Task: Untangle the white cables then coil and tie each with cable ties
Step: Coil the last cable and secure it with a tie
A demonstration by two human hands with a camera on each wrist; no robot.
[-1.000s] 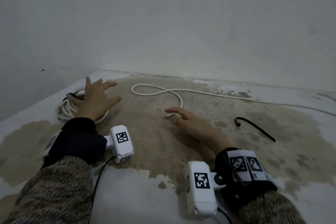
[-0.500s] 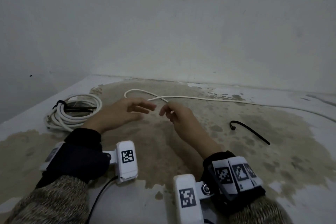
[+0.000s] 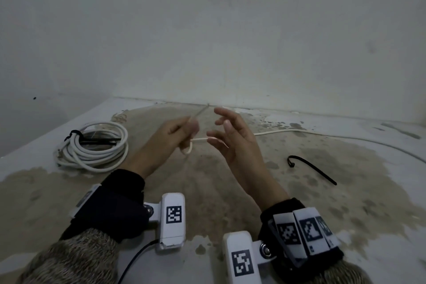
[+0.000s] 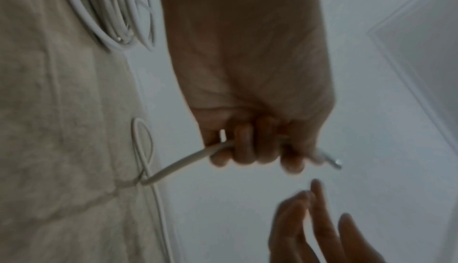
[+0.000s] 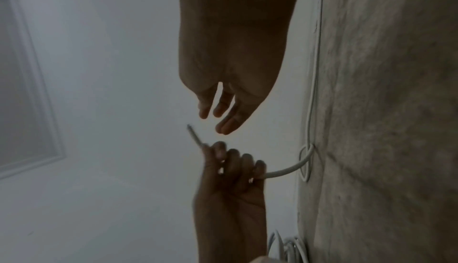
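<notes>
From the head view, the left hand is raised above the stained counter, its fingers curled round the loose white cable near its end; the cable tip sticks up past the fist, and a small loop hangs just below it; the rest of the cable runs off to the right across the counter; the right hand hovers just beside the left, fingers spread and relaxed, gripping nothing; a coiled white cable, bound with a black tie, lies on the counter to the left; a loose black cable tie lies to the right, well apart from both hands.

From the left wrist view, the left hand's fingers wrap the cable, whose end pokes out past the fist; the right hand's straight fingers are near but apart.

From the right wrist view, the right hand hangs loose above the left hand, which clutches the cable; the cable loop lies against the counter.
</notes>
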